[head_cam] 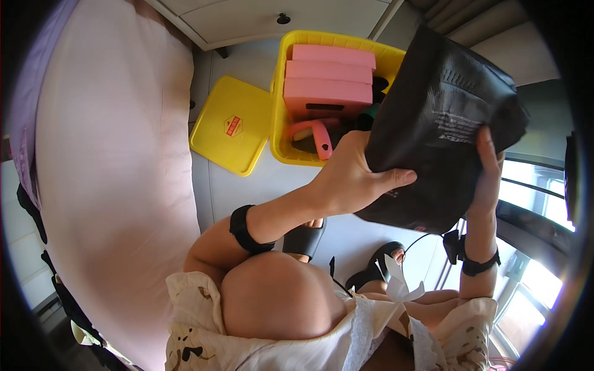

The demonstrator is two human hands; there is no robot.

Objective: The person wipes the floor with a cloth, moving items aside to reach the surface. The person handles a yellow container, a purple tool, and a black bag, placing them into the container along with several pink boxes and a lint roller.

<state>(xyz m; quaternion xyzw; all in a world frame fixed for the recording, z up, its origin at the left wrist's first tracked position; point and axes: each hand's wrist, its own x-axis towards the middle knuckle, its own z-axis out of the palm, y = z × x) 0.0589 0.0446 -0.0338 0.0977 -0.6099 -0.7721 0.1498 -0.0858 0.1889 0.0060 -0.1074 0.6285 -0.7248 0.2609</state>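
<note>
A black plastic bag (431, 125) with pale printed writing is held up in front of me. Its left edge is pinched by my left hand (357, 174), thumb across the front. On the bag's right side, my right hand (487, 171) grips it with the thumb on its face. Behind the bag is a yellow plastic bin (276, 148), partly covered by it. Several pink boxes (329, 95) are stacked inside the bin, and a curved pink object (321, 139) lies in front of them among dark things. What the bag contains cannot be seen.
The bin's yellow lid (229, 127) lies on the floor at its left. A bed with a pale pink sheet (116, 162) runs along the left side. A white drawer cabinet (250, 18) stands behind the bin. My feet wear black slippers (304, 239); a thin dark cable hangs near my right wrist.
</note>
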